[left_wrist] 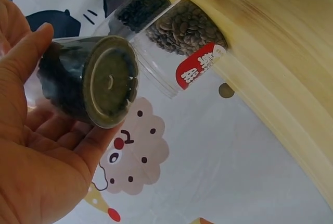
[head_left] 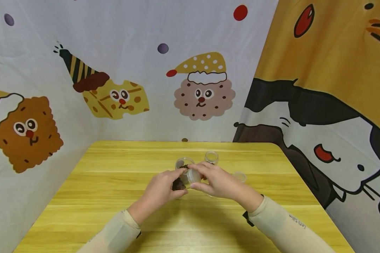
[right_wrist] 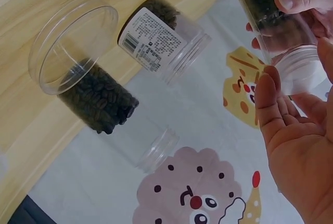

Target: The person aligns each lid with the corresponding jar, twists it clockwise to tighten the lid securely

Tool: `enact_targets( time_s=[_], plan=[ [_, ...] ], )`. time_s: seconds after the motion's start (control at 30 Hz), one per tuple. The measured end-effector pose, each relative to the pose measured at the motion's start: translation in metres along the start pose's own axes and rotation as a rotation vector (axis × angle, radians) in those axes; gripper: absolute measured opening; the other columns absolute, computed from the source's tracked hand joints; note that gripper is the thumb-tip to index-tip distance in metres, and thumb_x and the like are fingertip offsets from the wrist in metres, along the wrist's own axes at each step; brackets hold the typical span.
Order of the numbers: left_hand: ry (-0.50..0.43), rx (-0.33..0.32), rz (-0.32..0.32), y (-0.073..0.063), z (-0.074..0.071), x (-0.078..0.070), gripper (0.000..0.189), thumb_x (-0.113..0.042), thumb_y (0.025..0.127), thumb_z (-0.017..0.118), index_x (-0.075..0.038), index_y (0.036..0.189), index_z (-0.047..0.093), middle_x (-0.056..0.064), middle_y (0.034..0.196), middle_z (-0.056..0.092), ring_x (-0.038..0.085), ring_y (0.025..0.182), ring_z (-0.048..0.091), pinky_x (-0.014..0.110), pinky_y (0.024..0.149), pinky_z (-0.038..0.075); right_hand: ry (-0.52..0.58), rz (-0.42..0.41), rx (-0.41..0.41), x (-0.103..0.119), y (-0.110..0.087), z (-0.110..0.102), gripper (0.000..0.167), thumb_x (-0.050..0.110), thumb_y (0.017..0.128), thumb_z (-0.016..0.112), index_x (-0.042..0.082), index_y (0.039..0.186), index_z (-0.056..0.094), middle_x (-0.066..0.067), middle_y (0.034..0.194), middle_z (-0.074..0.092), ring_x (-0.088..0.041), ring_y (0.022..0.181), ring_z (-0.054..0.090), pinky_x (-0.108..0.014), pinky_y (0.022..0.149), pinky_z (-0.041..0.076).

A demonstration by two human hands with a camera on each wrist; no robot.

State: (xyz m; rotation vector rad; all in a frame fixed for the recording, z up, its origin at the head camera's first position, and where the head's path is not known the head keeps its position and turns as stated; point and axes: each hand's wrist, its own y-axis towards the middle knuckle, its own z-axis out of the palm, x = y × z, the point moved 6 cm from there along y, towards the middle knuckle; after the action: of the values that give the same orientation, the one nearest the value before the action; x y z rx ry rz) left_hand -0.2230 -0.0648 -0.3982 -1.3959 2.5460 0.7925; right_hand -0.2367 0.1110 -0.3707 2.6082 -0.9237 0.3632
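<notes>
My left hand [head_left: 163, 186] grips a clear plastic jar [left_wrist: 83, 81] holding dark pieces, too shaded to identify. The jar is tilted, its base toward the left wrist camera. At its other end, my right hand [head_left: 213, 181] has thumb and fingers around a translucent lid [right_wrist: 302, 70]. Whether the lid is screwed tight cannot be told. Just beyond the hands stands a jar of brown beans [left_wrist: 184, 26] with a red label. To its right is a jar of dark beans [right_wrist: 99, 99]. Both show bare threaded rims.
A clear round lid [head_left: 240, 176] lies on the wooden table [head_left: 120, 161] to the right. Another clear round lid [right_wrist: 73, 44] overlaps the dark-bean jar in the right wrist view. A cartoon-printed cloth [head_left: 158, 116] hangs behind the table.
</notes>
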Motion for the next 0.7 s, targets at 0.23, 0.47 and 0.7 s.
enact_targets(
  time_s=[0.23, 0.47, 0.7],
  plan=[
    [0.076, -0.068, 0.022, -0.004, -0.002, -0.005, 0.071, -0.037, 0.082, 0.095, -0.006, 0.140, 0.068, 0.010, 0.114, 0.081, 0.024, 0.096, 0.079, 0.037, 0.076, 0.065, 0.008, 0.023, -0.018, 0.002, 0.000, 0.001, 0.063, 0.041, 0.104, 0.070, 0.008, 0.155, 0.054, -0.009, 0.131, 0.067, -0.015, 0.090, 0.067, -0.022, 0.075, 0.058],
    [0.109, -0.119, 0.021, -0.007, -0.002, -0.009, 0.072, -0.036, 0.080, 0.096, -0.005, 0.139, 0.068, 0.009, 0.110, 0.081, 0.022, 0.092, 0.078, 0.034, 0.073, 0.065, 0.028, 0.055, -0.034, 0.003, 0.001, 0.002, 0.062, 0.043, 0.105, 0.069, 0.008, 0.154, 0.055, -0.010, 0.132, 0.067, -0.012, 0.093, 0.068, -0.022, 0.076, 0.059],
    [0.129, -0.175, 0.032, -0.010, -0.002, -0.012, 0.071, -0.034, 0.079, 0.097, -0.006, 0.137, 0.068, 0.010, 0.112, 0.081, 0.025, 0.094, 0.079, 0.036, 0.074, 0.066, 0.070, 0.085, -0.071, 0.004, 0.003, 0.003, 0.061, 0.043, 0.103, 0.072, 0.008, 0.151, 0.059, -0.010, 0.131, 0.069, -0.013, 0.087, 0.066, -0.021, 0.071, 0.057]
  ],
)
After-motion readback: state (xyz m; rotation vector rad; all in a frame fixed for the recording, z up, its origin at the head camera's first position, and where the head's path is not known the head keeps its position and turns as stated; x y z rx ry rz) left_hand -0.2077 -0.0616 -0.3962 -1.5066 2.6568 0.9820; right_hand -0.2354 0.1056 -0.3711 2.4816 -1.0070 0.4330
